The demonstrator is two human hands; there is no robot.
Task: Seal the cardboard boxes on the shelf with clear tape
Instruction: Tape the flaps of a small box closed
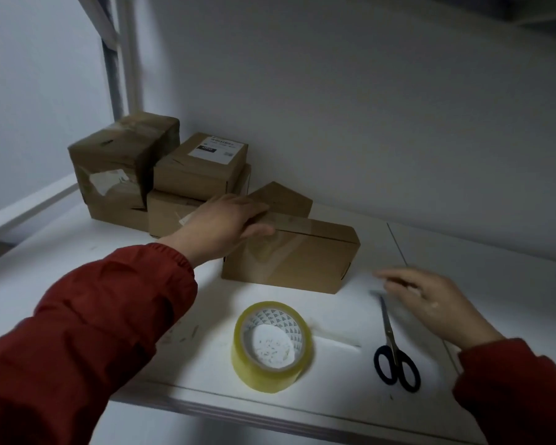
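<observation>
Left grip (228,220) lies open on top of a brown cardboard box (302,258), fingers straight across its left end and thumb against the front face; the box sits in the middle of the white shelf (463,252). Right grip (430,300), blurred, hovers open with relaxed fingers just above the blade tips of black-handled scissors (395,361), holding nothing. Near the front edge a roll of clear tape (272,345) lies flat, left of the scissors; other taped boxes (161,175) are stacked at the far left.
</observation>
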